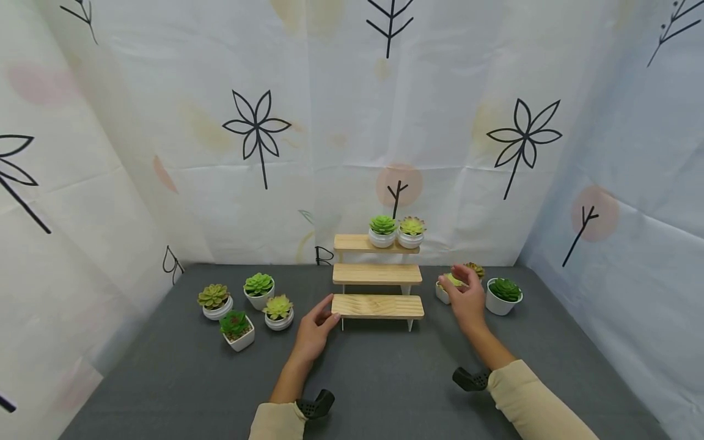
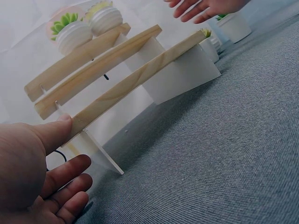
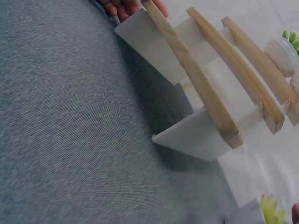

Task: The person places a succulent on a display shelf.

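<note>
A three-tier wooden display stand (image 1: 377,305) with white side supports is at the middle of the table. My left hand (image 1: 312,335) pinches the left end of its lowest shelf; the thumb (image 2: 58,130) lies against the wood, while the index finger is mostly hidden. At the right, my right hand (image 1: 467,300) hovers with relaxed fingers beside a yellow-green succulent (image 1: 452,281) in a white pot, partly covering it. In the right wrist view, a fingertip (image 3: 295,213) shows apart from that succulent's leaves (image 3: 271,210). A green succulent (image 1: 382,225) and a yellow-green one (image 1: 412,227) stand on the top shelf.
Behind the right hand sits a brownish succulent (image 1: 475,269), with a dark green one (image 1: 503,293) to its right. Several potted succulents, including a red-green one (image 1: 236,327) in a square pot, stand at the left. Printed white cloth (image 1: 341,134) encloses the grey table (image 1: 385,379).
</note>
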Demonstrator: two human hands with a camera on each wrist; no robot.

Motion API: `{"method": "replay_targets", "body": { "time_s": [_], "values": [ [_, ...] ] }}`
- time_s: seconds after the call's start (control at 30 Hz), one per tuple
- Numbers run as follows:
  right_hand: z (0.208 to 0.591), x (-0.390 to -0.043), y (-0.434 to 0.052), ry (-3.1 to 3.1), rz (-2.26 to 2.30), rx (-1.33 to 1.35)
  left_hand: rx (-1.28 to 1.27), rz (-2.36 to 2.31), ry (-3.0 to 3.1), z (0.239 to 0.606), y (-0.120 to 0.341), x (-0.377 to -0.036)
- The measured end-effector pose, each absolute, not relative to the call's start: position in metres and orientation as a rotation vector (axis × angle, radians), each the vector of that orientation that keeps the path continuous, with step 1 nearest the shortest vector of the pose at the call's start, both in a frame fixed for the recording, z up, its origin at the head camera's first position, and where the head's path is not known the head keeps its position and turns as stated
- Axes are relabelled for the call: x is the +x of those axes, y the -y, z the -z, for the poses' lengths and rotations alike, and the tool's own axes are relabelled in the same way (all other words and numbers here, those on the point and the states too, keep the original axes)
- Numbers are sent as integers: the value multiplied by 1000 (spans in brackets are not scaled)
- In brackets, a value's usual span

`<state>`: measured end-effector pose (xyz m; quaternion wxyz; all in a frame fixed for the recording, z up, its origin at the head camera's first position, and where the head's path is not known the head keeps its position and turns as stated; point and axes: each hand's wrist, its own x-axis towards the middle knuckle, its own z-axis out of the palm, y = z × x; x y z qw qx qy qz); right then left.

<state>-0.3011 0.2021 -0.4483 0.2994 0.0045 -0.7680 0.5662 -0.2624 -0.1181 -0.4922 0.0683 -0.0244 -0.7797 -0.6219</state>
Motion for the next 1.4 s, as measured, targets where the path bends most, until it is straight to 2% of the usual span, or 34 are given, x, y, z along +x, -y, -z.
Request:
{"method": "replay_targets", "body": {
  "time_s": [0.8,1.4],
  "values": [
    [474,-286,-215,2060,-1400,-184,-75,1881,2345,493,119,-264],
    [477,-299,-225,2246,-1517,-355,-78,1899,2339,494,120,-264]
  ]
}}
